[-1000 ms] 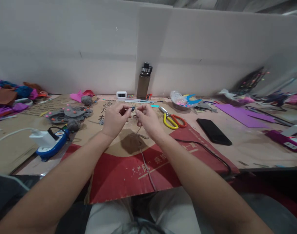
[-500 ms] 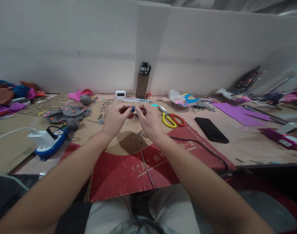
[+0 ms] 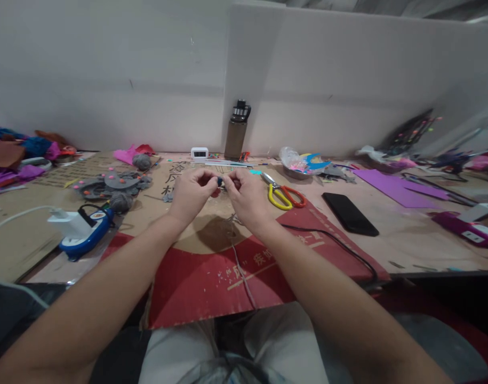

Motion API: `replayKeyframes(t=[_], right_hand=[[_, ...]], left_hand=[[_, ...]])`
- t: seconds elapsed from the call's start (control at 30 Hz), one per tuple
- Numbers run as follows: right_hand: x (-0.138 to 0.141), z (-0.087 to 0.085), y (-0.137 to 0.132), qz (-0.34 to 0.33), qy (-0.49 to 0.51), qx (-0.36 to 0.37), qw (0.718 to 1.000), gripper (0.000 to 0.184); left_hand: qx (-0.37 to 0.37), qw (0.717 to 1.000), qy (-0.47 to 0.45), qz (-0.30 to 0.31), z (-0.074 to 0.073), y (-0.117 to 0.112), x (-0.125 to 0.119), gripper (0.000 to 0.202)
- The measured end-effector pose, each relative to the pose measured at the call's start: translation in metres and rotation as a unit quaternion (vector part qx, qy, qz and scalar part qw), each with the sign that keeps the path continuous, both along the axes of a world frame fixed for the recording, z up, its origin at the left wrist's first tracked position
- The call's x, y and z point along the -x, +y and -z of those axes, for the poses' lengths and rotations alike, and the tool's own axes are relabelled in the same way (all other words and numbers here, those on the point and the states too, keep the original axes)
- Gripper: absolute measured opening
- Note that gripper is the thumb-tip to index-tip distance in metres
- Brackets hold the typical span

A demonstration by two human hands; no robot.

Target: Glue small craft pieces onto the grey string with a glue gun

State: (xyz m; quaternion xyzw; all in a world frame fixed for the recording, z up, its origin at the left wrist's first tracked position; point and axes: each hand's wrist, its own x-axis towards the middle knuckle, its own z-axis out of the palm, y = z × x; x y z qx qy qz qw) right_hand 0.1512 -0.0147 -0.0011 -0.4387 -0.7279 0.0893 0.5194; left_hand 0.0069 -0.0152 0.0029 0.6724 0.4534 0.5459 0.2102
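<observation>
Closely, left hand and right hand pinch a blue piece above the table, cord trailing to its near edge; fine fitting seems underway, needing a steady grip.

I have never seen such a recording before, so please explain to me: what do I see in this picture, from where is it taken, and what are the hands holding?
There is no machine here: a person works with two bare hands. The camera sits on the person's head and looks forward and down, so both arms reach in from the bottom. The left hand and the right hand meet above a red and brown cardboard sheet and together pinch a small dark blue piece; what it is, I cannot tell. A thin cord lies on the cardboard below them. On the table lie scissors, a black phone, grey felt pieces and a purple sheet. A bottle stands at the back.
</observation>
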Motion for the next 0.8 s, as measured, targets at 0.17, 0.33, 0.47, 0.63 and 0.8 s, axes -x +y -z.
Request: replayKeyframes(t=[0.17, 0.33, 0.47, 0.63, 0.8], right_hand=[[-0.0003, -0.0006, -0.002, 0.006, -0.023, -0.021, 0.999, 0.017], [-0.0014, -0.0001, -0.0022, 0.009, -0.015, -0.018, 1.0, 0.014], [-0.0035, 0.0006, 0.0012, -0.005, 0.007, -0.005, 1.0, 0.012], [-0.0071, 0.0006, 0.0043, 0.02, -0.007, 0.0, 1.0, 0.014], [-0.0064, 0.0026, 0.0012, 0.033, -0.074, -0.046, 0.996, 0.014]], left_hand=[[0.027, 0.998, -0.045, 0.039, -0.0018, -0.0015, -0.001, 0.011], [0.082, 0.987, -0.104, 0.093, -0.0057, -0.0022, -0.0012, 0.012], [0.124, 0.97, -0.134, 0.161, -0.0054, 0.0023, 0.0023, 0.015], [0.143, 0.952, -0.153, 0.222, -0.0049, 0.0048, 0.0055, 0.023], [0.098, 0.986, 0.004, 0.132, -0.0084, -0.001, 0.006, 0.022]])
